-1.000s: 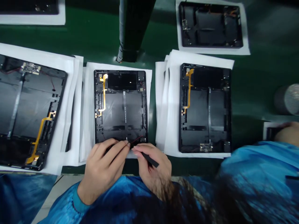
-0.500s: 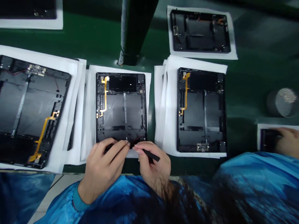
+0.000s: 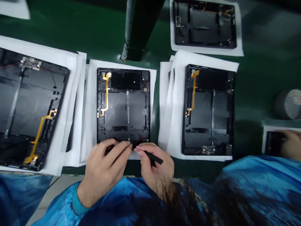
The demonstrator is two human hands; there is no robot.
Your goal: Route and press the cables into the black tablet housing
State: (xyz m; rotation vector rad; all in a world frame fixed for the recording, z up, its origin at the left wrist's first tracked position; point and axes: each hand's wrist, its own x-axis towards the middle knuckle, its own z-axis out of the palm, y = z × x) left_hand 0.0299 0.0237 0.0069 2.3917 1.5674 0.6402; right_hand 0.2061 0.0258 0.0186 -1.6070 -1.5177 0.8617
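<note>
In the middle of the head view an opened tablet housing (image 3: 138, 110) lies on white sheets. An orange flex cable (image 3: 107, 94) runs along its left side, and a grey ribbon cable (image 3: 128, 106) down its centre. My left hand (image 3: 107, 169) bends over the housing's bottom edge, fingertips drawn together; whatever they pinch is hidden. Close beside them, my right hand (image 3: 157, 169) is closed around a slim black stick-like tool (image 3: 154, 157). Its tip points toward the left fingertips at the bottom edge, where thin red wires (image 3: 141, 138) show. The hands cover the parts beneath them.
More opened tablet housings lie on white sheets to the left (image 3: 35, 94), right (image 3: 222, 110) and upper right (image 3: 204, 28). Behind the middle one rises a dark post (image 3: 141, 31). At far right are a grey cylinder (image 3: 288, 103) and another person's blurred hand (image 3: 291, 144).
The view has shifted slightly, so the housings sit a little differently in the picture. Both my hands keep nearly the same pose at the bottom edge. The other person's hand has moved slightly.
</note>
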